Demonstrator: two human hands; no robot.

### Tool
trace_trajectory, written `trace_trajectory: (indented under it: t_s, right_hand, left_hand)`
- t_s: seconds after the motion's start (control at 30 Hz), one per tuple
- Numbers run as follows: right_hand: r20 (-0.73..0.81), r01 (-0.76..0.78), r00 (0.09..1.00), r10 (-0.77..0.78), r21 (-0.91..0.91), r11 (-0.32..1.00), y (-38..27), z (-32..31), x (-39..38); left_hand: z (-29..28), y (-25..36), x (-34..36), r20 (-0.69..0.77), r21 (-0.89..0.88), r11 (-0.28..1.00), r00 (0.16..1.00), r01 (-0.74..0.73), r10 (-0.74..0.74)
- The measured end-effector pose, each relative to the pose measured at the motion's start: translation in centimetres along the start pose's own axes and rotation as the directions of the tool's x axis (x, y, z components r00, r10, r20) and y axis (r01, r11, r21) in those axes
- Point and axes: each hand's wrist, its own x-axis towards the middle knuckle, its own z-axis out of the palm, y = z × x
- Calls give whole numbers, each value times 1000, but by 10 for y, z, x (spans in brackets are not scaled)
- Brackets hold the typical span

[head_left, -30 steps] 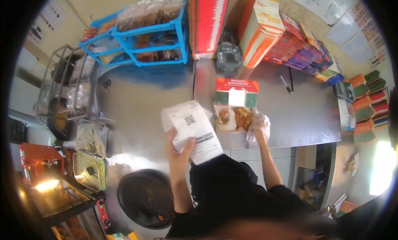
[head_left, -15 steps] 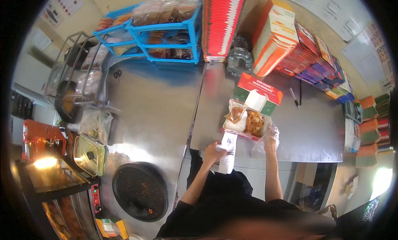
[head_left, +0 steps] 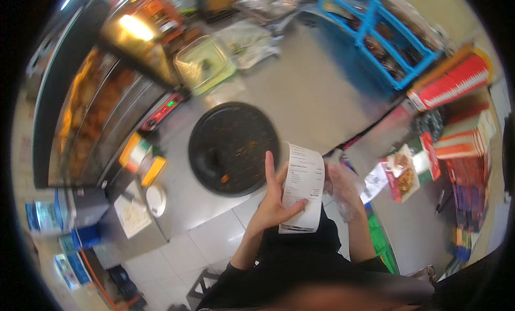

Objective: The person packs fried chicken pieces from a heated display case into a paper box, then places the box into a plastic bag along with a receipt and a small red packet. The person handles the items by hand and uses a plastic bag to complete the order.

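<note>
A long white paper receipt (head_left: 303, 187) hangs upright in front of my body. My left hand (head_left: 274, 201) has it pinched, thumb across its front lower part and index finger stretched up beside it. My right hand (head_left: 346, 187), in a clear plastic glove, is at the receipt's right edge; its fingers are blurred, and whether they touch the paper is unclear. To the right, an open red and green meal box (head_left: 396, 186) stands on the steel table with fried chicken (head_left: 406, 180) and a sauce packet (head_left: 399, 162) inside. A white printed slip (head_left: 374, 182) lies beside it.
A round black tray (head_left: 236, 150) with crumbs lies on the left counter, near a lit food warmer (head_left: 102, 112). Blue plastic racks (head_left: 407, 77) and stacked folded cartons (head_left: 461, 150) line the far and right sides. A white lid (head_left: 155, 200) sits at left.
My view has swung left, so the meal box now appears farther right. My right hand has left the box and come to the receipt, which my left hand has raised and turned.
</note>
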Motion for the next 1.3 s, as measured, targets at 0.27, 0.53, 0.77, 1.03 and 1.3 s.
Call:
trace_trajectory:
  t_s: [0.27,0.53,0.77,1.03,1.3]
  right_hand:
    - [343,146,930,-130,-21,989,46,268,18]
    - [365,371,903,-227,-393,841,74,393,31]
    - [291,209,948,-127,-271,940,79,443,104]
    - [191,304,947,-258,-277,911,73,445,107]
    - [3,189,969,-249,-659,728,121,304,7]
  left_hand:
    - [-126,41,-206,-455,165,986,888,8,69]
    - [-240,59,-262,-474,162,985,880,63,22]
    - [-316,54,-216,-595,-30,999,803,24,-37]
    - [-353,56,-204,-420,31,997,906,66,-47]
    - [-279,24,-177,144,138,984,980,114,-134]
